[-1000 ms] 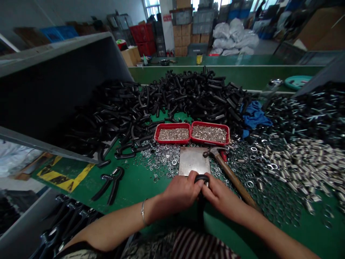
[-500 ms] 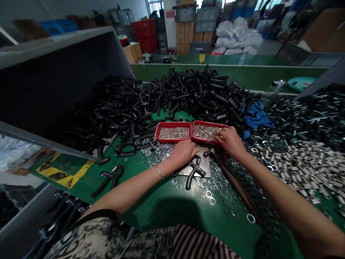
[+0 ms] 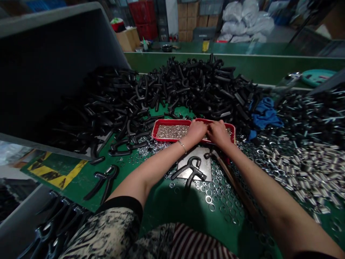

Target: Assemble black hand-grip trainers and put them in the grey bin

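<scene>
clock positions are taken about the steel plate [image 3: 207, 166], with 12 o'clock away from the person. the tool [image 3: 193, 169], black with two splayed handles, lies on the plate, its curved end towards 12 and its handles reaching past the near edge; neither hand touches it. the left hand [image 3: 197, 130], at 12, and the right hand [image 3: 219, 133], at 1, meet over the right tray [image 3: 234, 136]. the fingers of both are curled inward; whether they pinch anything cannot be told, the fingertips being hidden. the left tray [image 3: 153, 131], at 11, holds metal bits [image 3: 171, 132]. the hammer [image 3: 231, 176] slants from 2 to 4. washers [image 3: 223, 201] lie scattered at 5, cylinders [image 3: 309, 172] at 3, a blue cloth [image 3: 265, 114] at 2. a second tool [image 3: 105, 176] rests at 9; a heap of black parts [image 3: 185, 84] spans 10 to 1.
</scene>
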